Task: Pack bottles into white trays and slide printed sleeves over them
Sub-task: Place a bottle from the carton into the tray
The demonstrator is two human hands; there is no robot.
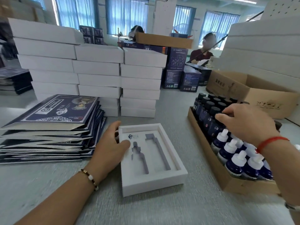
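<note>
Here one white tray (154,181) is gripped by the left hand (112,143); right hand (243,122) grips a bottle (217,125).

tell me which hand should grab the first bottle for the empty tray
Right. The right hand already rests on the black bottle caps in the cardboard box, while the left hand holds the white tray's left edge, steadying it.

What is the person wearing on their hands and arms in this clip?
Both forearms are bare, no sleeves or gloves. The left wrist carries a thin beaded bracelet with dark and white beads. The right wrist carries a red string; a pale band sits further up that arm.
</note>
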